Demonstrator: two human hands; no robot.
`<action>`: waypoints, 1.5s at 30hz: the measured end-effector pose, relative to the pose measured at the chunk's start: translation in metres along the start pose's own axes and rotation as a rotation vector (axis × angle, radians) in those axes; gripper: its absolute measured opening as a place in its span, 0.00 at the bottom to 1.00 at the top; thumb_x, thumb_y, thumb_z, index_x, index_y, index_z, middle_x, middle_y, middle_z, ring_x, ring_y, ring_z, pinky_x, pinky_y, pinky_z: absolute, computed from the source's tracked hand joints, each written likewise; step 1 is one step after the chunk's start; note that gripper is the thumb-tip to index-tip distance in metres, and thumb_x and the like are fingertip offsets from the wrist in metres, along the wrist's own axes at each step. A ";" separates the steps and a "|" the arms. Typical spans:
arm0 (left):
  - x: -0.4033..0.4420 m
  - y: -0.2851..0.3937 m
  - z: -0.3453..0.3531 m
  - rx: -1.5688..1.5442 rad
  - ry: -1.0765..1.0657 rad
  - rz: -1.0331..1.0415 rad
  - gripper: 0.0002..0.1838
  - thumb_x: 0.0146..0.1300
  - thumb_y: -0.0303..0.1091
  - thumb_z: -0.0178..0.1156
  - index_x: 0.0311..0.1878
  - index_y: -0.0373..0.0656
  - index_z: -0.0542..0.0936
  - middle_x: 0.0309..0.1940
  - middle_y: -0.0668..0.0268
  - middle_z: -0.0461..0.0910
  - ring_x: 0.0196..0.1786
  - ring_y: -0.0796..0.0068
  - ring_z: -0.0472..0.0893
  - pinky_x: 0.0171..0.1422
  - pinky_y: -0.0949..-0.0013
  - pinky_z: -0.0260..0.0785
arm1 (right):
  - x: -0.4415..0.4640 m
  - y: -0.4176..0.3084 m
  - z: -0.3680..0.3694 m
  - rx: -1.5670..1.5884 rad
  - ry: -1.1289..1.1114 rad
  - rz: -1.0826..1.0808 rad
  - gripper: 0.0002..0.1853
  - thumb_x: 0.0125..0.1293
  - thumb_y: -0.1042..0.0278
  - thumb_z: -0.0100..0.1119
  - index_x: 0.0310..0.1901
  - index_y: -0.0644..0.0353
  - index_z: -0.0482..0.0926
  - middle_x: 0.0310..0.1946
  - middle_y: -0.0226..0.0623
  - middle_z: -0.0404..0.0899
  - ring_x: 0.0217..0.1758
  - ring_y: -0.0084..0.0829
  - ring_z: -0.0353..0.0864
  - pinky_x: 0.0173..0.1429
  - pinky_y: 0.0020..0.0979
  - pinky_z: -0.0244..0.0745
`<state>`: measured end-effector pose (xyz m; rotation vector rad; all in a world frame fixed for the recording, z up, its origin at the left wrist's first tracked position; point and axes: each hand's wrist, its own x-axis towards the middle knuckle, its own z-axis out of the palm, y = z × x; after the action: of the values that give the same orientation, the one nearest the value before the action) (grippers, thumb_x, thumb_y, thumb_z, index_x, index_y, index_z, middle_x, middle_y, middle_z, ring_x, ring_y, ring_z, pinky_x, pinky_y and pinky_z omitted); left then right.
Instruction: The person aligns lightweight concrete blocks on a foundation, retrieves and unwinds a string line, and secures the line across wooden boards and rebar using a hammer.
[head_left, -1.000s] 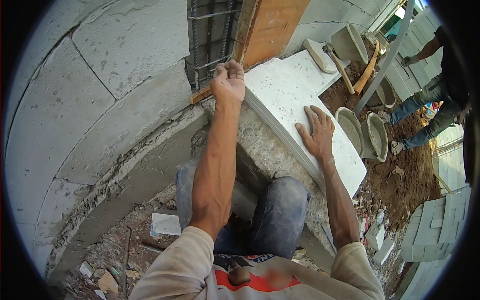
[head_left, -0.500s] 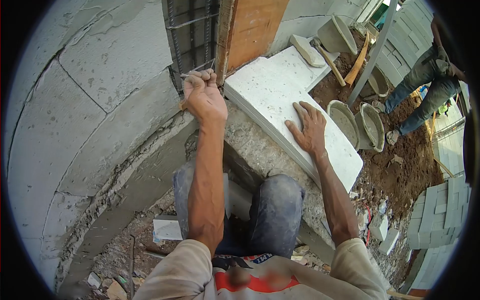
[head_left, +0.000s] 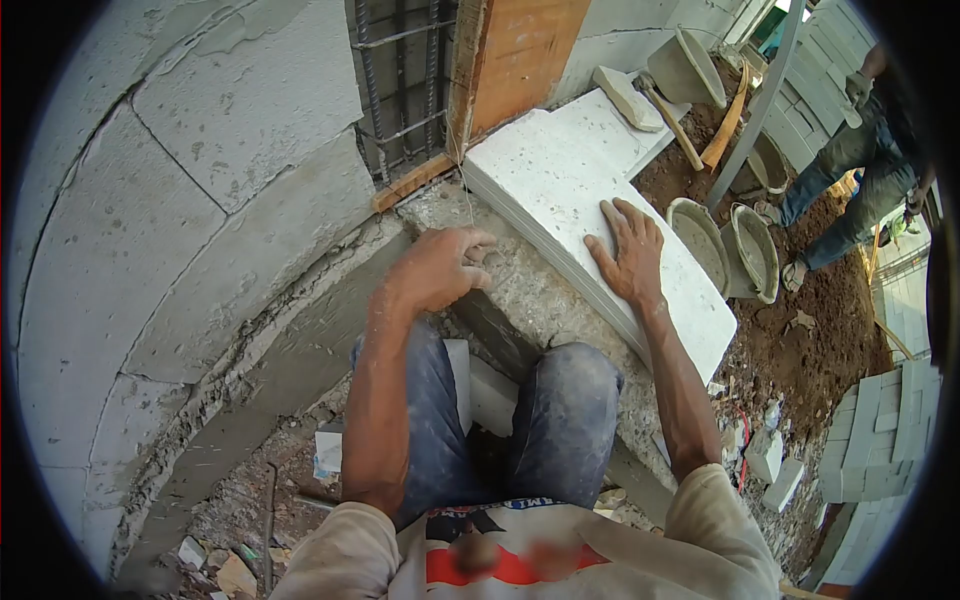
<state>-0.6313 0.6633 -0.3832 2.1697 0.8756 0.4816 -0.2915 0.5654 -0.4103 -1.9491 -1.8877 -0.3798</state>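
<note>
My left hand [head_left: 447,270] is closed, fingers curled towards the thumb, above the rough concrete ledge [head_left: 535,280]. A thin string [head_left: 468,195] runs down from the corner of the wooden board to its fingertips; the grip itself is partly hidden. My right hand [head_left: 632,252] lies flat with fingers spread on a white aerated concrete block [head_left: 540,170], which rests on the ledge and shows layered lines along its near side. Beside the string's upper end, a small wood strip [head_left: 412,183] sits at the foot of the steel rebar [head_left: 370,90].
A pale block wall [head_left: 240,240] curves along the left. An orange-brown board [head_left: 525,60] stands upright behind the block. Mortar buckets [head_left: 752,250], a wooden-handled tool [head_left: 675,125] and a metal pole [head_left: 755,105] are to the right. Another person's legs [head_left: 850,190] are at far right.
My left hand has come down and nearer from beside the rebar, uncovering the wood strip. My right hand stays flat on the block. The other person's arms have shifted.
</note>
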 end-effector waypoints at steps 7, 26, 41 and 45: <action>0.068 0.009 -0.029 -0.664 0.506 -0.162 0.31 0.77 0.40 0.61 0.76 0.29 0.72 0.41 0.56 0.89 0.18 0.78 0.81 0.18 0.77 0.69 | -0.001 0.000 0.000 0.000 0.016 -0.003 0.35 0.72 0.41 0.64 0.73 0.54 0.76 0.73 0.44 0.73 0.77 0.48 0.67 0.81 0.53 0.55; 0.163 -0.044 0.018 -0.600 1.175 -0.118 0.14 0.76 0.35 0.63 0.56 0.36 0.88 0.29 0.60 0.87 0.19 0.69 0.83 0.25 0.64 0.74 | 0.001 0.002 -0.003 0.030 0.018 0.016 0.35 0.71 0.40 0.65 0.72 0.54 0.77 0.72 0.44 0.73 0.76 0.47 0.68 0.82 0.53 0.54; 0.125 -0.032 0.004 -1.088 0.868 -0.163 0.11 0.77 0.36 0.62 0.47 0.38 0.85 0.29 0.69 0.82 0.26 0.77 0.81 0.33 0.68 0.77 | 0.002 0.004 -0.006 0.051 0.010 0.035 0.35 0.71 0.38 0.65 0.71 0.54 0.79 0.73 0.43 0.73 0.76 0.47 0.68 0.82 0.53 0.54; 0.089 -0.026 -0.012 -1.027 0.616 -0.033 0.12 0.78 0.38 0.62 0.52 0.38 0.82 0.31 0.72 0.78 0.29 0.80 0.77 0.37 0.72 0.74 | 0.001 0.004 -0.006 0.068 -0.039 0.070 0.37 0.72 0.36 0.62 0.73 0.52 0.78 0.74 0.42 0.72 0.80 0.47 0.65 0.85 0.55 0.51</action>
<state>-0.5872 0.7460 -0.3891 1.0601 0.7147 1.2871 -0.2869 0.5637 -0.4048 -1.9841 -1.8259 -0.2556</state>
